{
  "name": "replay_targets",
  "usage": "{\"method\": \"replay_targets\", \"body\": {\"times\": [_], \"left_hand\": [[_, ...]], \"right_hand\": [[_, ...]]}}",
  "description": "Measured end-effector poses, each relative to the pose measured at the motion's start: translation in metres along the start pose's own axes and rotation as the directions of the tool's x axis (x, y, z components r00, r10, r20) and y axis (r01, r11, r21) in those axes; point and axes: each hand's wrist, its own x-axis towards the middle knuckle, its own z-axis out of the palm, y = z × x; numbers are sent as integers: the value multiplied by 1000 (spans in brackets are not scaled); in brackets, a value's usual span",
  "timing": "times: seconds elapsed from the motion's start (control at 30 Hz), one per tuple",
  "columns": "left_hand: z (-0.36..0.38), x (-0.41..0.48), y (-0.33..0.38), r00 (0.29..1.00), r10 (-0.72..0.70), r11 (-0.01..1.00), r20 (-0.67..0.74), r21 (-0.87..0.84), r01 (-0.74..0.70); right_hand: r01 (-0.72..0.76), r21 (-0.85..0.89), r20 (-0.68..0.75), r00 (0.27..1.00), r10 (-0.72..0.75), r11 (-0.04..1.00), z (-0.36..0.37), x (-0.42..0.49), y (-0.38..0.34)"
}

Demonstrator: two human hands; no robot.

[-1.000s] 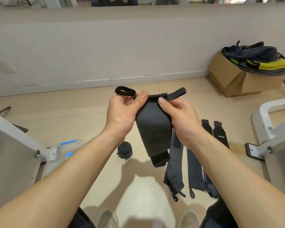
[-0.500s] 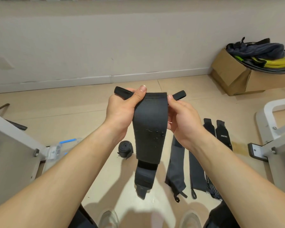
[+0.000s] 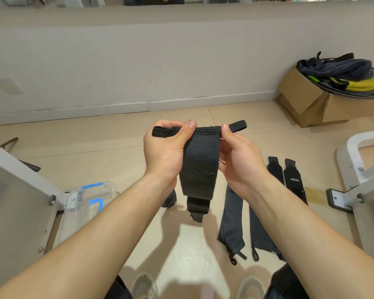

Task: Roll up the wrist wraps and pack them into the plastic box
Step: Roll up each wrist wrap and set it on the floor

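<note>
A cardboard box point(image 3: 307, 104) sits on the beige tiled floor point(image 3: 73, 143) against the wall point(image 3: 138, 61), heaped with dark and yellow gear point(image 3: 343, 70). A white metal frame point(image 3: 358, 143) stands at right, beside a yellowish stain point(image 3: 314, 194).

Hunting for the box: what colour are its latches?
Blue latches on the clear plastic box; head view shows them.

The tiled floor point(image 3: 95, 152) carries a clear plastic box point(image 3: 89, 199) at left, a rolled wrap point(image 3: 170, 200), partly hidden, flat wraps point(image 3: 230, 223) side by side at right, and a cardboard box point(image 3: 307, 104) against the wall point(image 3: 138, 61).
</note>
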Motion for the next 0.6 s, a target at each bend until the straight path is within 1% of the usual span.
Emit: {"method": "replay_targets", "body": {"times": [0.07, 0.13, 0.23, 0.3, 0.33, 0.37, 0.4, 0.43, 0.47, 0.5, 0.6], "left_hand": [[2, -1, -2, 997, -28, 999, -67, -43, 25], [3, -1, -1, 993, -40, 997, -108, -64, 33], [6, -3, -2, 993, -30, 1000, -111, -1, 30], [7, -5, -5, 998, 14, 995, -67, 104, -7], [6, -6, -8, 998, 62, 980, -24, 188, -56], [5, -6, -9, 991, 127, 946, 29, 298, -130], [3, -7, -10, 977, 196, 886, 85, 412, -213], [1, -7, -9, 958, 254, 823, 131, 491, -286], [0, -7, -9, 943, 292, 783, 160, 526, -332], [-1, -6, -7, 935, 310, 769, 174, 532, -354], [-6, -3, -3, 925, 303, 751, 228, 541, -380]], "right_hand": [[28, 34, 28, 999, -29, 999, 2, -3, 0], [76, 12, 53, 996, -77, 997, 4, -7, 0], [141, -62, -2, 990, -141, 988, 4, -8, 3], [138, -43, -53, 989, -140, 990, 2, -7, 3], [131, -30, -77, 988, -133, 991, 2, -6, 2], [124, -25, -99, 987, -126, 992, 1, -5, 1], [117, -25, -116, 986, -119, 993, 0, -4, 1], [113, -26, -127, 985, -116, 993, -2, -2, 1], [112, -30, -136, 984, -115, 993, -4, 0, 0], [113, -35, -144, 983, -117, 993, -5, 1, 0], [111, -64, -154, 981, -119, 992, -7, 4, -1]]}}
